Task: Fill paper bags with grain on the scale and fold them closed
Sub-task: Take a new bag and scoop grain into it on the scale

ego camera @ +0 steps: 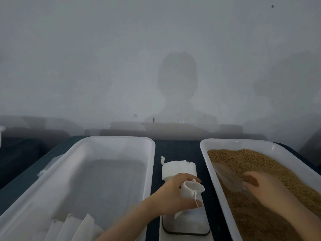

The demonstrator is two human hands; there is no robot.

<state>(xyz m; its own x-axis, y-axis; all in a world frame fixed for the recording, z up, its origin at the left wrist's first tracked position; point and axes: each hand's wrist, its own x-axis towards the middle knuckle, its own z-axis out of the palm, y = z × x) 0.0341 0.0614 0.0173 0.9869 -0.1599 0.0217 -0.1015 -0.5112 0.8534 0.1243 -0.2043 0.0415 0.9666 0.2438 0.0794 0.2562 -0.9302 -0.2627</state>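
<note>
A pale grey wall [104, 49] carrying a person's soft shadow rises behind a dark tabletop [177, 148]. On the left of the tabletop stands a large translucent white plastic tub [78, 153]. In its near corner, several flat white paper bags [83, 226] lean on one another. The left forearm crosses that tub's near right corner and hides part of its rim.

Between the two tubs lies a narrow white scale with a glossy, dark-edged platform [189, 225]. A stack of folded white paper bags [175, 168] sits at its far end. The left hand [172, 195] is over the middle of the scale, fingers curled round a small white paper bag with an open mouth [191, 189]. A thin white string [196, 200] dangles from the bag. Whether the bag touches the platform cannot be told, since the hand covers that part.

On the right stands a second translucent white plastic tub [205, 153], heaped with brown grain [251, 164]. The right hand [267, 186] reaches into it and grips the handle of a clear plastic scoop [227, 176], whose blade lies on the grain.
</note>
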